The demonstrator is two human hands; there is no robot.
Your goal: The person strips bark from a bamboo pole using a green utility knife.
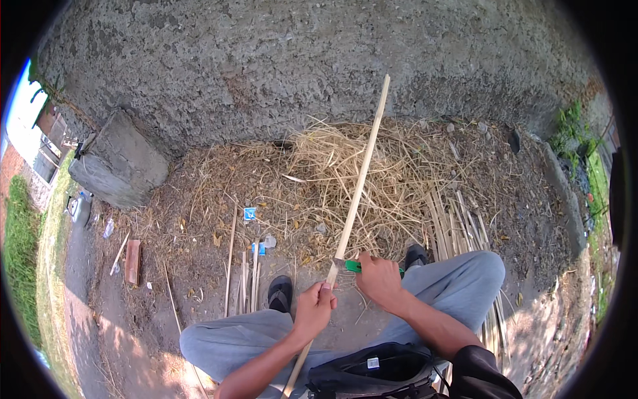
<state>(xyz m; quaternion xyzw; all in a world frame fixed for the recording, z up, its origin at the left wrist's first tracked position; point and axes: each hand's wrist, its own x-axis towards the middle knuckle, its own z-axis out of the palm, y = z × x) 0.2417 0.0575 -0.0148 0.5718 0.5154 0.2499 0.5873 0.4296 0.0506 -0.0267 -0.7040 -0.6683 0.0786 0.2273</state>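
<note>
A long, pale bamboo strip [363,174] slants from my lap up toward the wall, its far end raised in front of the wall. My left hand [312,311] is closed round its lower part, just below the blade. My right hand [380,284] grips a green-handled knife [353,266], whose short blade lies against the strip a little above my left hand. Most of the knife's handle is hidden by my right fingers. A heap of thin, curled shavings [332,156] lies on the ground beyond my hands.
Several split strips [442,226] lie to the right by my knee, and more strips [255,276] by my left foot. A rough wall [299,73] rises ahead. Farther left are a concrete block [123,163], a brick [133,263] and a grey kettle [80,211]. A black bag [352,379] rests on my lap.
</note>
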